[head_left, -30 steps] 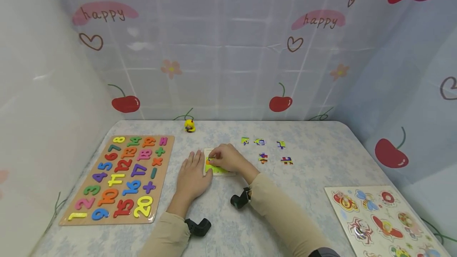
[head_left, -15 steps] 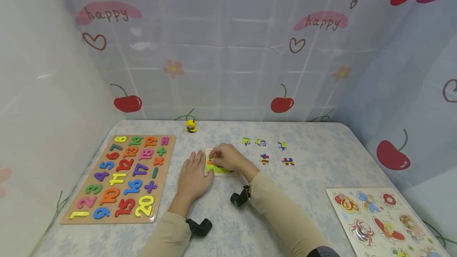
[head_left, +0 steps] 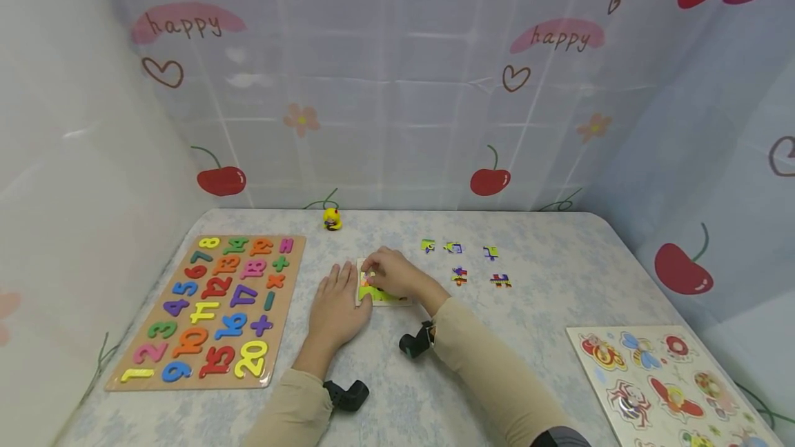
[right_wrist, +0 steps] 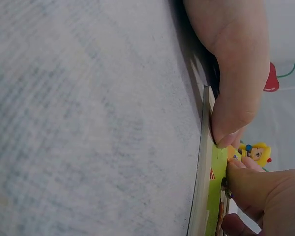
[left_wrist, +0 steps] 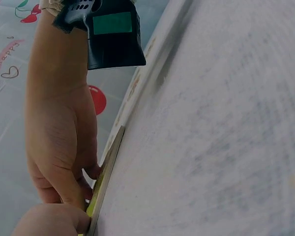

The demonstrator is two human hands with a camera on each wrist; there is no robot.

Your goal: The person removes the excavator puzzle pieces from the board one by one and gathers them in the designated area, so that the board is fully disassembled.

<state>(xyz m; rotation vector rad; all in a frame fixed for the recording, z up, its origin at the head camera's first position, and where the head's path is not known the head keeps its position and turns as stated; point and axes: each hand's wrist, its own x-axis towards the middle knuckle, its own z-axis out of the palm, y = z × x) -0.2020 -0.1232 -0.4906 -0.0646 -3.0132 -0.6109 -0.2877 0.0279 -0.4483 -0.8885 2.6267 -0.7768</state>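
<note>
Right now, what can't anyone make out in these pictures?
Head view: part of the small board, behind the right hand.
Head view: the rest of the bug board, past the bottom edge.
Head view: details on the loose pieces, too small.
Right wrist view: whether that hand holds a piece, hidden by its fingers.

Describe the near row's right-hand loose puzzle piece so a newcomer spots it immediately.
On the table, right of the right hand, lie five loose puzzle pieces in two rows. Go to the nearer row's right end: this piece shows red and stretches wider than the narrow piece beside it.
</note>
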